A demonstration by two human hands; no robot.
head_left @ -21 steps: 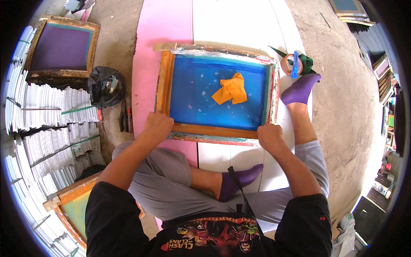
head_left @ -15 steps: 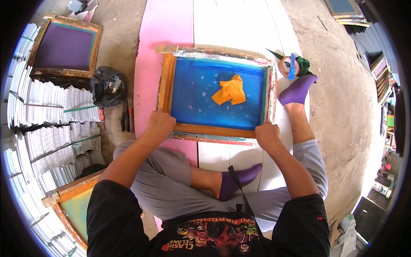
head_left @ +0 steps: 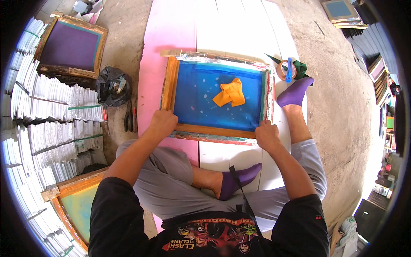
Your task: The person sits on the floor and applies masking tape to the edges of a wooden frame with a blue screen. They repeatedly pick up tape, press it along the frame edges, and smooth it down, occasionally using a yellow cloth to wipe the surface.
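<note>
A wooden screen-printing frame [head_left: 214, 129] with blue mesh lies in front of me, its rim smeared with dried paint. My left hand [head_left: 164, 122] is closed round its near left corner. At the near right corner, my right hand [head_left: 267, 133] grips the same frame, fingers curled over the rim. On the mesh, right of its middle, rests a crumpled orange cloth [head_left: 231, 93], touched by neither hand. Pale specks dot the blue mesh around the cloth. What lies beneath the frame is hidden.
The frame sits over pink and white boards [head_left: 239, 25]. A tape roll [head_left: 281, 70] with a blue cutter [head_left: 289, 70] lies by my right foot. Left are a black bag [head_left: 113, 87], pliers [head_left: 128, 121], stacked white bundles [head_left: 51, 103] and a purple-mesh frame [head_left: 70, 45]. My legs flank the near side.
My view has shifted slightly, so most things sit a little differently in the picture. Both hands keep their grip on the frame, and the orange cloth stays on the mesh.
</note>
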